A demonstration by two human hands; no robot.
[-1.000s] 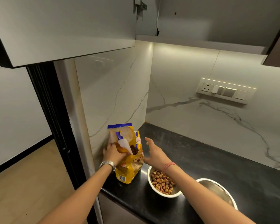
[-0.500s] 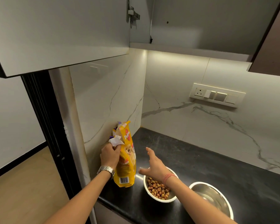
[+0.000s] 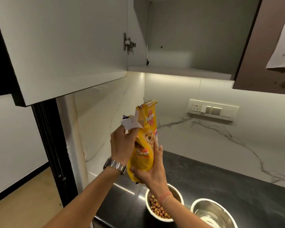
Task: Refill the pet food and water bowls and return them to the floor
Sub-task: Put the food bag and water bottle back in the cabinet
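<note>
**Mia:** Why is that big cupboard (image 3: 184, 46) open, way above the fingers?

**Dad:** I think the yellow food bag (image 3: 144, 145) is going up there. The shelf inside looks bare, so there is room. The cupboard door (image 3: 64, 46) swings out to the left, above the hands.

**Mia:** What is the black counter (image 3: 220, 175) for?

**Dad:** It holds the two bowls, down below the hands. It is easier to fill them up here than on the floor.

**Mia:** Why does the bag need two hands?

**Dad:** The bag is soft and floppy. The left hand (image 3: 122, 145) has its fingers closed around the crumpled top, near the torn white flap, so no food spills out. The right hand (image 3: 152, 171) cups the bottom with its fingers wrapped on the side, so the bag stands straight up.

**Mia:** Is the food bowl (image 3: 161, 206) done?

**Dad:** It has brown bits in it, right under the right wrist. So the food part looks done.

**Mia:** And the other bowl?

**Dad:** The water bowl (image 3: 212, 214) sits just to the right of it. I cannot tell if it has water. It looks shiny and maybe empty. Both bowls are still up on the counter, not on the floor yet.
</note>
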